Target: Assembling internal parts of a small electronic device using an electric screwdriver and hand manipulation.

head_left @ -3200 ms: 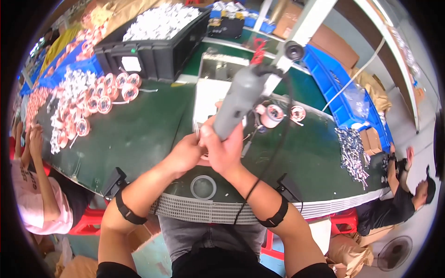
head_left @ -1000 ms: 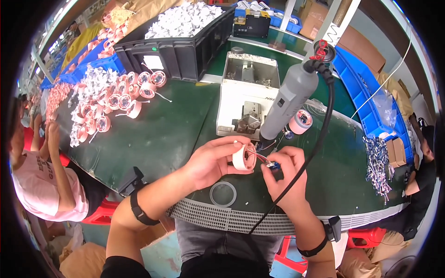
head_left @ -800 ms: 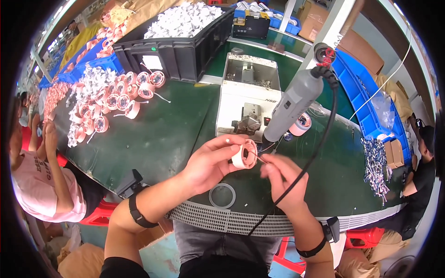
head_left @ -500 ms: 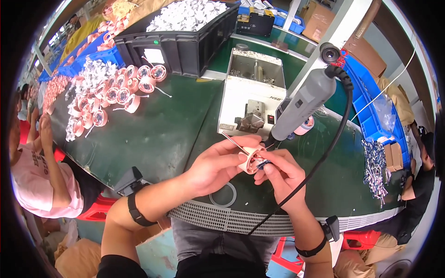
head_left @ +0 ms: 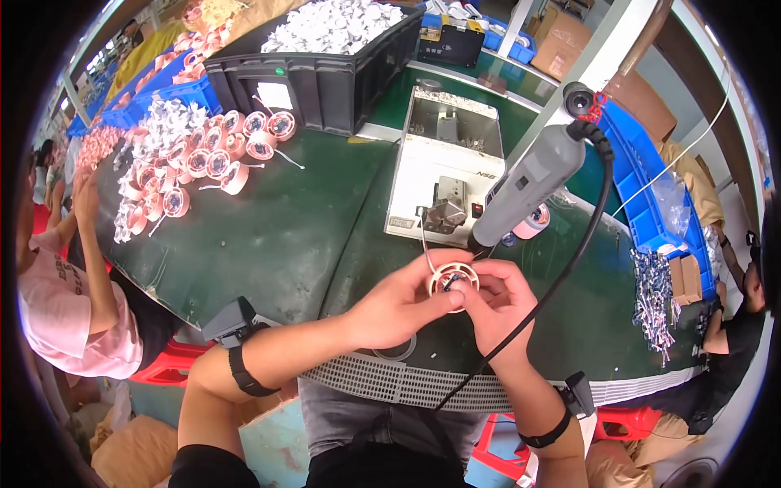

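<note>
Between both hands, just below the tip of a hanging grey electric screwdriver [head_left: 530, 180], is a small round pink housing [head_left: 440, 273] with its open face turned up. A dark circuit board sits inside it, and a pale wire sticks up from its left side. My left hand [head_left: 397, 302] grips the housing from the left, thumb along its near edge. From the right, my right hand [head_left: 502, 307] closes round it, with the thumb pressed over the opening onto the board. Straight ahead stands a white screw feeder [head_left: 404, 191].
Several pink housings [head_left: 196, 164] and white parts lie at the left, before a black crate [head_left: 317, 81] of white pieces. Blue bins [head_left: 659, 203] and wired boards [head_left: 653, 305] are at the right. The screwdriver's black cable [head_left: 561, 281] crosses over my right wrist. Co-workers sit on both sides.
The housing has turned from tilted on its side to facing up, its wire now upright. The board has gone from my right fingers into the housing, and my right thumb now presses there.
</note>
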The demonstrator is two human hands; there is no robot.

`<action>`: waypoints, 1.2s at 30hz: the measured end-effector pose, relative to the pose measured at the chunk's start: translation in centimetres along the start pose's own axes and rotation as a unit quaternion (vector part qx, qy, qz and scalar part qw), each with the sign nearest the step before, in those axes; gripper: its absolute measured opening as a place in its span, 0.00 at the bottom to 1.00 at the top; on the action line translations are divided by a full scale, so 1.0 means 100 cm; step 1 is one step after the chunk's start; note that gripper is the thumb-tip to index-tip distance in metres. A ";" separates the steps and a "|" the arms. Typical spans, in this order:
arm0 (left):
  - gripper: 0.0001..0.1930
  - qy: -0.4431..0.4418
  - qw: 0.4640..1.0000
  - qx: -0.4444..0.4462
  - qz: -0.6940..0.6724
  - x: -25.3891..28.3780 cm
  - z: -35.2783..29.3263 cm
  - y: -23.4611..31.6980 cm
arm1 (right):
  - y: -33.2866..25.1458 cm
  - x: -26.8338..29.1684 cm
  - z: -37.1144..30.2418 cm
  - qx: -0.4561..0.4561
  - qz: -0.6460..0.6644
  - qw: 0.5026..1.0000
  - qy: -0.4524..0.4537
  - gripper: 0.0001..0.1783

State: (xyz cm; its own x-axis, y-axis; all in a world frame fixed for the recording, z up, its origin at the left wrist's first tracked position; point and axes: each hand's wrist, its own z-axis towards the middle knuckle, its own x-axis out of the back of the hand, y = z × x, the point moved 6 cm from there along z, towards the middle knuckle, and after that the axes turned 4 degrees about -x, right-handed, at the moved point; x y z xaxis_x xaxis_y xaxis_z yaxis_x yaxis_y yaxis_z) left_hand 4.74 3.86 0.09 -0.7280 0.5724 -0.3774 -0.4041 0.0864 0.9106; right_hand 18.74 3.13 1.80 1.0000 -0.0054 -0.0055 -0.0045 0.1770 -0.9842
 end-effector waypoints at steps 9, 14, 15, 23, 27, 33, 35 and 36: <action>0.13 0.134 0.974 0.172 0.067 0.055 0.000 -0.008 | -0.042 -0.008 0.055 0.179 -0.104 0.972 0.108 0.41; 0.19 0.126 0.973 0.192 0.035 0.057 0.000 -0.012 | -0.086 -0.037 0.071 0.301 0.148 0.939 0.078 0.33; 0.19 0.131 0.972 0.194 0.029 0.057 0.001 -0.011 | -0.088 -0.041 0.077 0.300 0.145 0.939 0.079 0.33; 0.18 0.131 0.970 0.204 0.012 0.058 0.002 -0.013 | -0.076 -0.055 0.099 0.262 0.102 0.955 0.098 0.25; 0.17 0.130 0.970 0.203 0.021 0.058 0.003 -0.013 | -0.076 -0.056 0.099 0.248 0.093 0.961 0.084 0.24; 0.16 0.133 0.971 0.196 0.031 0.058 0.004 -0.012 | -0.071 -0.055 0.074 0.218 0.157 0.961 0.066 0.28; 0.15 0.136 0.970 0.197 0.036 0.057 0.004 -0.012 | -0.064 -0.055 0.062 0.204 0.162 0.964 0.062 0.29; 0.15 0.134 0.972 0.190 0.041 0.057 0.004 -0.011 | -0.059 -0.055 0.057 0.192 0.167 0.965 0.059 0.30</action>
State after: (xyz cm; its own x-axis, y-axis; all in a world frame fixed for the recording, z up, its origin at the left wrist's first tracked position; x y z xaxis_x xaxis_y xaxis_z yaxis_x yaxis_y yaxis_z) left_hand 1.23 7.35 -3.06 -0.8879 0.3610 -0.2852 -0.1425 0.3736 0.9166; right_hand 13.34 7.77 8.68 0.9356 0.0072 -0.3529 -0.3009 0.5391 -0.7867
